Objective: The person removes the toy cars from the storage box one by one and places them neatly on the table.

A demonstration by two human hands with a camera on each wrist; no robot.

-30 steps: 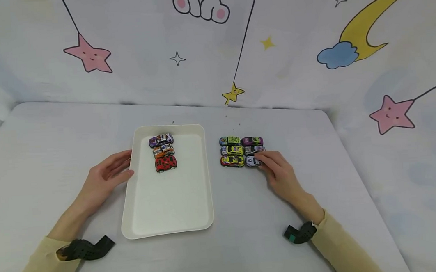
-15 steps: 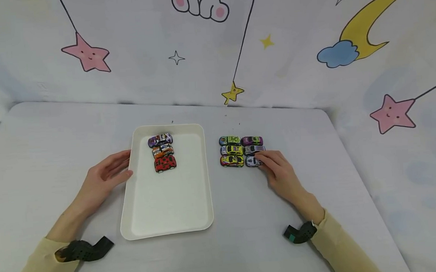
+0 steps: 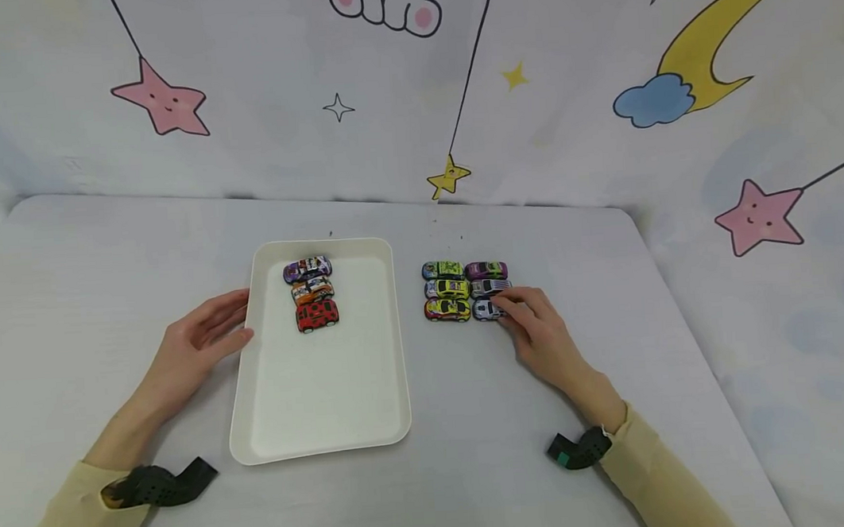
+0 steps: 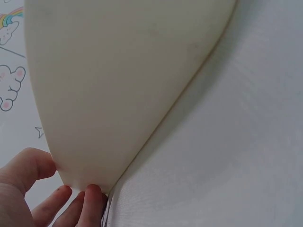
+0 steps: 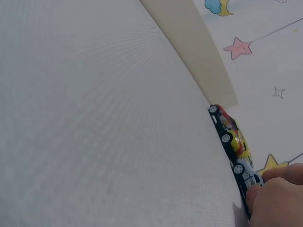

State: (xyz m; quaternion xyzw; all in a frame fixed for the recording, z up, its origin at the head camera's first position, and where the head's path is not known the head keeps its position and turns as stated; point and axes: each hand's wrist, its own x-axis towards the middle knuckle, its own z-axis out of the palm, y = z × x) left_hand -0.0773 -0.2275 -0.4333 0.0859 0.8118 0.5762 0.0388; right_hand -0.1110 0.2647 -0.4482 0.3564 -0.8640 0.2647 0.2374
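Note:
My right hand (image 3: 548,340) pinches the white-and-grey toy car (image 3: 486,310) at the near right of a tight block of cars. In the right wrist view, thumb and finger cover part of that car (image 5: 247,173), which stands on the table. My left hand (image 3: 190,347) touches the left side of the white tray (image 3: 386,345), its fingers fairly straight along the outer wall and its thumb at the rim. Inside the tray stand a purple toy car (image 3: 307,269), an orange toy car (image 3: 312,290) and a red black-spotted toy car (image 3: 317,316), one below another.
Beside the held car are a yellow-and-red toy car (image 3: 447,310), a yellow one (image 3: 446,289), a green one (image 3: 443,270), a purple-and-green one (image 3: 487,270) and a striped grey one (image 3: 490,288). A patterned cloth wall (image 3: 553,161) rises behind the white table (image 3: 475,460).
The head view has shifted slightly. Both hands keep their places, one at the tray and one at the white-and-grey toy car, and the cars stay put.

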